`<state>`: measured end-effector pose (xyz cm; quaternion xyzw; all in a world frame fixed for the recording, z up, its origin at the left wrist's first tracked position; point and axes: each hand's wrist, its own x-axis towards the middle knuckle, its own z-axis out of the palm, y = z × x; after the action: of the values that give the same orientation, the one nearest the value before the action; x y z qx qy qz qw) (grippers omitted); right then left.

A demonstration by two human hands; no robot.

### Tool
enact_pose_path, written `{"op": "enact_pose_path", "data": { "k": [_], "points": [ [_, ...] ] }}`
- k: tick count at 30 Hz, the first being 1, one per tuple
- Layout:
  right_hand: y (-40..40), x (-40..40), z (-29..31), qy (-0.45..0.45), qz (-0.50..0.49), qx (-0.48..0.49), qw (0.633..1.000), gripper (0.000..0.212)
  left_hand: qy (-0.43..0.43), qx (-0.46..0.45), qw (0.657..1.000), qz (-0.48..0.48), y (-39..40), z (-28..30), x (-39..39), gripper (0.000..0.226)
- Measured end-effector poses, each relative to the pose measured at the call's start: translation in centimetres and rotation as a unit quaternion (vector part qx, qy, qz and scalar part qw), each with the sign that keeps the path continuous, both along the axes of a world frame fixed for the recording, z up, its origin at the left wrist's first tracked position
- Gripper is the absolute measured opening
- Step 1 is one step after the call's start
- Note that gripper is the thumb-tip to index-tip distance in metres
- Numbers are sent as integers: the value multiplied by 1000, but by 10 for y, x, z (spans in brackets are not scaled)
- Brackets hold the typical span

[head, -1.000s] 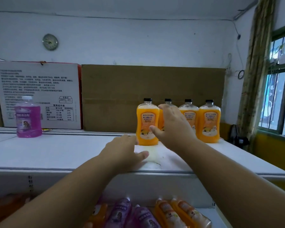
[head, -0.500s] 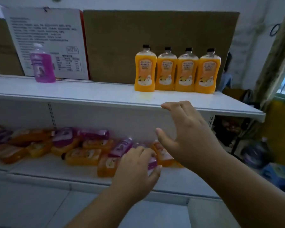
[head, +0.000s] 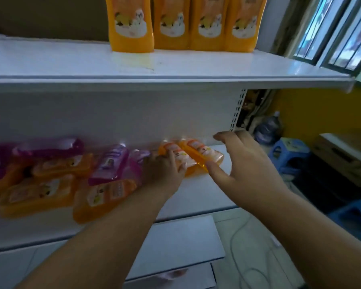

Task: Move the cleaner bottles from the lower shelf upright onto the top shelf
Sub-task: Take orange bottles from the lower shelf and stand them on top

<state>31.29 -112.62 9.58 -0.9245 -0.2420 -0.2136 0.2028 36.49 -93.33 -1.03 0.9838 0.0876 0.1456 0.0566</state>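
Observation:
Several orange and purple cleaner bottles lie flat on the white lower shelf [head: 196, 197]. Two orange bottles lie side by side at the right end of the pile. My left hand [head: 163, 174] rests on the left one [head: 183, 159], fingers over it. My right hand [head: 242, 163] is open with fingers spread, its thumb touching the base of the right one [head: 202, 152]. Several orange bottles [head: 131, 24] stand upright in a row on the white top shelf [head: 196, 67]; their caps are cut off by the frame.
A purple bottle [head: 111, 161] and an orange bottle [head: 104, 197] lie just left of my left hand. A slotted shelf post [head: 238, 109] stands behind my right hand. Blue stools [head: 288, 153] and a cardboard box [head: 342, 155] sit on the floor at right.
The view has dropped from the top shelf to the lower one. Both hands have come down and forward to the two rightmost orange bottles; the left hand now lies on one.

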Motion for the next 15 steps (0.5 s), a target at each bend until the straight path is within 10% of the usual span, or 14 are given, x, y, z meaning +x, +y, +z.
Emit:
{"op": "enact_pose_path", "data": {
  "k": [9, 15],
  "points": [
    [-25, 53, -32, 38, -26, -33, 998, 50, 144, -150, 965, 163, -21, -30, 99, 119],
    [-47, 96, -40, 81, 45, -5, 996, 48, 10, -127, 979, 161, -48, -26, 88, 113]
  ]
}}
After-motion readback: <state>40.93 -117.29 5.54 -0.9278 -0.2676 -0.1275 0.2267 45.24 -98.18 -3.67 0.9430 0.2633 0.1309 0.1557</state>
